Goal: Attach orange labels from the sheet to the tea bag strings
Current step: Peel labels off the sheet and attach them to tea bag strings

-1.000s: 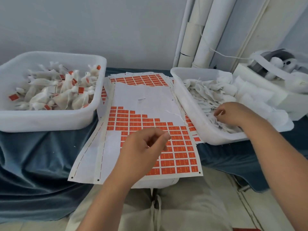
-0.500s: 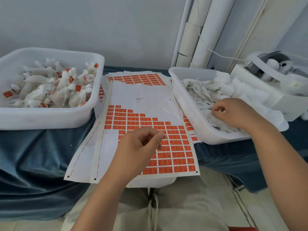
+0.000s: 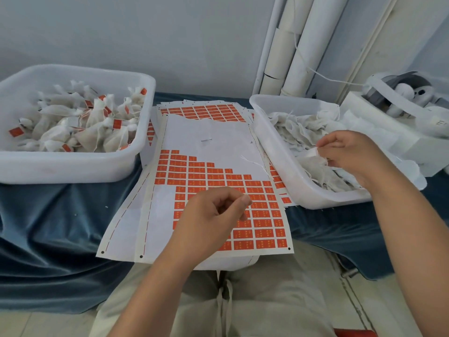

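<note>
The scene is lit evenly by soft, cool daylight, perhaps from the right; shadows are faint. Straight lines are bowed by wide-angle distortion near the edges, and fine detail is smeared slightly throughout.

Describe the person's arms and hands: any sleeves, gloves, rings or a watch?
Both the left hand and the right hand are bare: no gloves, rings or watch show. The left forearm and the right forearm are bare too, with no sleeve in view.

No legible text. Orange labels (image 3: 263,223) on sheet (image 3: 218,132), lower centre: yellow marks, too small to read. White device (image 3: 435,122), right edge: lettering blurred.
</note>
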A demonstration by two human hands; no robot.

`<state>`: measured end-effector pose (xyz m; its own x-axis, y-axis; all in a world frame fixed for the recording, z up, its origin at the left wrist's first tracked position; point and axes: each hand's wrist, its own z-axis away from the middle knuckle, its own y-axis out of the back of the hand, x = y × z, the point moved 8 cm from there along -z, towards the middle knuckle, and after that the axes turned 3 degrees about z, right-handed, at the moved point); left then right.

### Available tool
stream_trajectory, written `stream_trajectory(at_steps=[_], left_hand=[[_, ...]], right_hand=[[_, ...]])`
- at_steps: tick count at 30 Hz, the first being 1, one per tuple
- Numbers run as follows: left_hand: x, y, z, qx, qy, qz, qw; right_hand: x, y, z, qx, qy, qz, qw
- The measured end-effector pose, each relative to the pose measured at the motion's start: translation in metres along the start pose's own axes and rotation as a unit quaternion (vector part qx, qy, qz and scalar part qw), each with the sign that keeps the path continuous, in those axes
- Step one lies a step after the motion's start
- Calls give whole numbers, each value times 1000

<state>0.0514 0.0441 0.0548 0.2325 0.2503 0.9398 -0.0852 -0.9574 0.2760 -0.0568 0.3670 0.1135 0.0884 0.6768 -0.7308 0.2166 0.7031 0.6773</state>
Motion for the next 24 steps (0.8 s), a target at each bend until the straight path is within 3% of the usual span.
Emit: stream_trajectory(at_steps=[6, 14, 17, 20, 24], left_hand=[[1, -3, 1, -5, -1, 12, 1000], [14, -1, 5, 15, -42, -10, 999], [27, 3, 10, 62, -81, -31, 994], [46, 4, 19, 99, -146, -49, 983], [68, -13, 31, 72, -220, -115, 966]], right_hand=[[-38, 27, 23, 132, 110, -9, 985], [-77, 44, 48, 151, 141, -43, 977], [-96, 38, 64, 120, 152, -91, 977], [-109, 17, 77, 37, 135, -188, 972], [-113, -37, 102, -111, 84, -308, 941]])
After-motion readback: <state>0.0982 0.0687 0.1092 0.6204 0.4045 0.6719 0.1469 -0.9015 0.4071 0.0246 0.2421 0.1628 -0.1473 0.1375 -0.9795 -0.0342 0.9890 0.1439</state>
